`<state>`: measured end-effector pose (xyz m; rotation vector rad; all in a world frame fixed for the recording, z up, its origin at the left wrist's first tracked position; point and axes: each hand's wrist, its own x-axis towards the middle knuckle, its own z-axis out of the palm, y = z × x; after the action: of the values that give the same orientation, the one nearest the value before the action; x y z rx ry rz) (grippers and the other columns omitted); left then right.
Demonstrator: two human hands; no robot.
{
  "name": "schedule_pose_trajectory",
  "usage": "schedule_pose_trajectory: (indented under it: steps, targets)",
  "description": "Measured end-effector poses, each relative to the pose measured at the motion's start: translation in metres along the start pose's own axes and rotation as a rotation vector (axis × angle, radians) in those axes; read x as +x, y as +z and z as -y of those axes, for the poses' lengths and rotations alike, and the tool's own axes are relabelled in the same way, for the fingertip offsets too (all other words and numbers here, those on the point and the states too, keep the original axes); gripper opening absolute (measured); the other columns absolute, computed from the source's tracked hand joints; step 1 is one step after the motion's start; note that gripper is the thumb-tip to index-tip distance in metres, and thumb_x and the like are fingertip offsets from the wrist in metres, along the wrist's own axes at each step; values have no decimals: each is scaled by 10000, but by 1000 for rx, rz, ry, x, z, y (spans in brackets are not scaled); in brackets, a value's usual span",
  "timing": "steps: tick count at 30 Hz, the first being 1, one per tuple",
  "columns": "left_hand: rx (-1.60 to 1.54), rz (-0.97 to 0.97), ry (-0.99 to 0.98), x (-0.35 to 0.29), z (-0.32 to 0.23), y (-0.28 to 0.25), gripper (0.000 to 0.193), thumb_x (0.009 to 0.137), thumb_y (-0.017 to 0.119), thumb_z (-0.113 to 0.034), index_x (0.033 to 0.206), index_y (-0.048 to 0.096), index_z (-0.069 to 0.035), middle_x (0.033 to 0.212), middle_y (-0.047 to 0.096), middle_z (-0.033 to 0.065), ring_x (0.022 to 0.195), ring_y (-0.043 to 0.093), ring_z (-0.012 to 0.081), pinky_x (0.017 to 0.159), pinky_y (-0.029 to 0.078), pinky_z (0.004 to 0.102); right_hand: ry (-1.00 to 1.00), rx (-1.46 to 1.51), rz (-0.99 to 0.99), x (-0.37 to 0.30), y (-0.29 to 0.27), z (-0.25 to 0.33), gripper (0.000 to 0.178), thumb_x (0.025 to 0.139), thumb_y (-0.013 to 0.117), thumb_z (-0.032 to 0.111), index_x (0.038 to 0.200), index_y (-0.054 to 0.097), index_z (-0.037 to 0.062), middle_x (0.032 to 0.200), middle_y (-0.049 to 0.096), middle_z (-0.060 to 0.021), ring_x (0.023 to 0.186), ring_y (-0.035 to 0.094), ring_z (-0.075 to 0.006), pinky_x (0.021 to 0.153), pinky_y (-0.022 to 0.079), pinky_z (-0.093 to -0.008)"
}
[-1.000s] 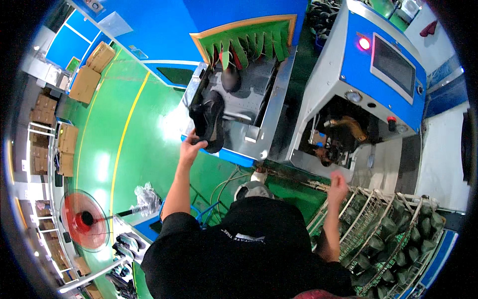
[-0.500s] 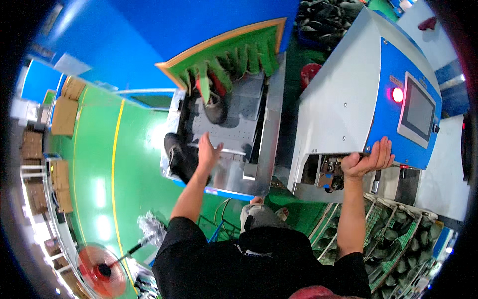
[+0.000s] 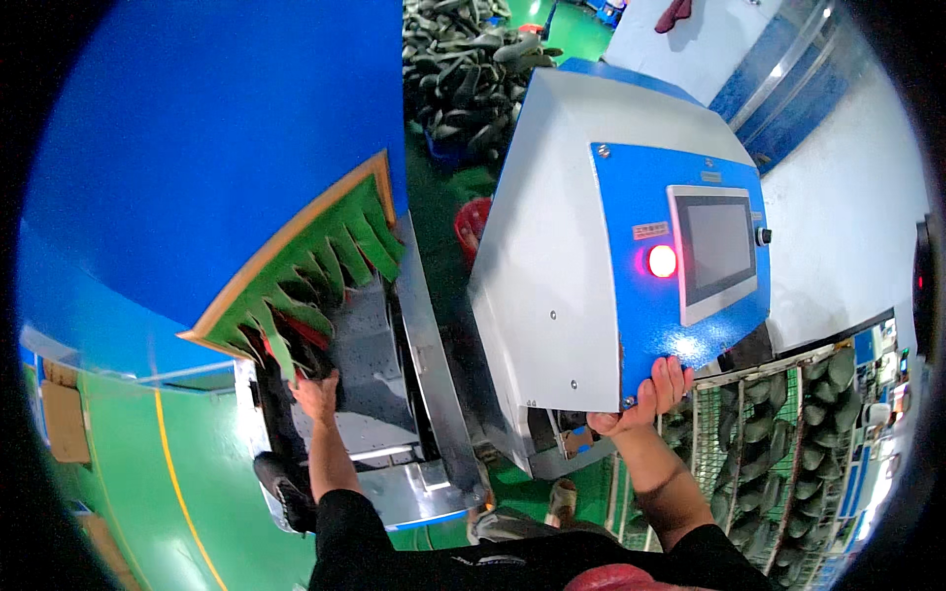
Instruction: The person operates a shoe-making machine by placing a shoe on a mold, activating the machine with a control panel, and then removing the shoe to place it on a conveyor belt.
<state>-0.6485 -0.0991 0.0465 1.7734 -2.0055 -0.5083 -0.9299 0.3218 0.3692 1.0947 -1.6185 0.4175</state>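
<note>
My left hand point(image 3: 315, 396) is closed on a dark shoe point(image 3: 317, 362) at the mouth of a conveyor, right below a green fringed curtain point(image 3: 296, 286). The strips cover most of that shoe, and its fingers are partly hidden. Another dark shoe point(image 3: 284, 490) lies at the conveyor's left edge, beside my left forearm. At the lower corner of a grey and blue machine point(image 3: 552, 256), my right hand point(image 3: 645, 399) rests with fingers stretched up against the blue front panel. Nothing shows in its palm.
A red light point(image 3: 662, 261) glows beside the machine's screen point(image 3: 719, 246). Racks of dark shoe parts point(image 3: 759, 433) stand at the right. A heap of similar parts point(image 3: 468, 84) lies at the back, near a red bucket point(image 3: 473, 229). The conveyor's metal side rail point(image 3: 429, 345) runs alongside.
My left hand has reached forward from above the conveyor to the shoe at the curtain. The view has swung right. My right hand stays at the machine's lower corner.
</note>
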Motion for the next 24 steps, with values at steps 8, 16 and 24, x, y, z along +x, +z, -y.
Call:
schedule_pose_trajectory:
  steps: [8, 16, 24]
  targets:
    - [94, 190, -236, -23, -42, -32, 1151, 579, 909, -445, 1411, 274, 34, 1328, 445, 243, 1242, 494, 457, 1003, 484, 527, 27, 45, -64, 7, 6, -1, 546, 1010, 311, 449, 1343, 444, 38, 1372, 491, -187, 1312, 442, -374, 1142, 211, -593]
    - [-383, 819, -201, -130, 1, -150, 1003, 519, 940, -369, 1306, 508, 76, 1224, 625, 261, 1047, 654, 341, 860, 553, 454, 92, 171, -136, 29, 3, 13, 454, 1020, 395, 419, 1201, 581, 46, 1331, 568, -136, 1303, 486, -316, 1165, 206, -538]
    - [239, 196, -46, -345, 0, -149, 1201, 546, 891, -487, 1450, 279, 13, 1429, 396, 232, 1339, 391, 436, 1048, 425, 538, 276, 462, 297, 48, -81, 13, 464, 895, 644, 175, 1325, 571, 18, 1462, 501, -164, 1404, 409, -343, 1177, 247, -527]
